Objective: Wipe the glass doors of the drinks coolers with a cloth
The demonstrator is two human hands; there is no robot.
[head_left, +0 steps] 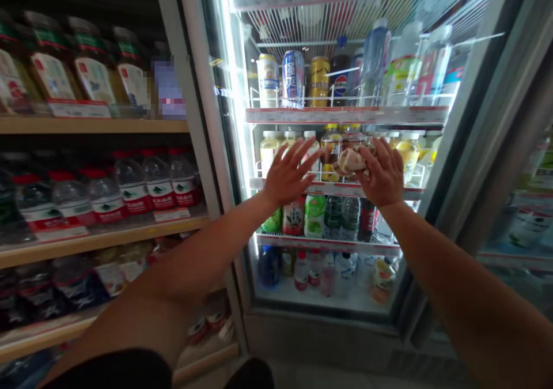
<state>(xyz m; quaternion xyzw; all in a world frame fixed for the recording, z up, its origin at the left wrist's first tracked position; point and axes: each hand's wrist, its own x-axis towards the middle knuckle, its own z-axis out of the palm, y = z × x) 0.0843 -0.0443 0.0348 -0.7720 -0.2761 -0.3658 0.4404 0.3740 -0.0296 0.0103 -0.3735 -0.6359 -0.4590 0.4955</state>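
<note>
Both my arms reach toward a lit drinks fridge [242,216] whose glass door is closed. My left hand [288,173] is open, fingers spread, at the glass in front of the shelf of yellow bottles [270,147]. My right hand [382,173] is closed around a crumpled pale cloth or wad [351,161], held against the glass at the same height. Behind the glass, cans [294,78] stand on the upper shelf and green and dark bottles [332,216] on the shelf below my hands.
Wooden shelves [99,240] on the left carry rows of water bottles [129,187] with red caps and packaged goods above. Another fridge door [518,147] stands to the right. The fridge's bottom shelf holds several small bottles [319,271].
</note>
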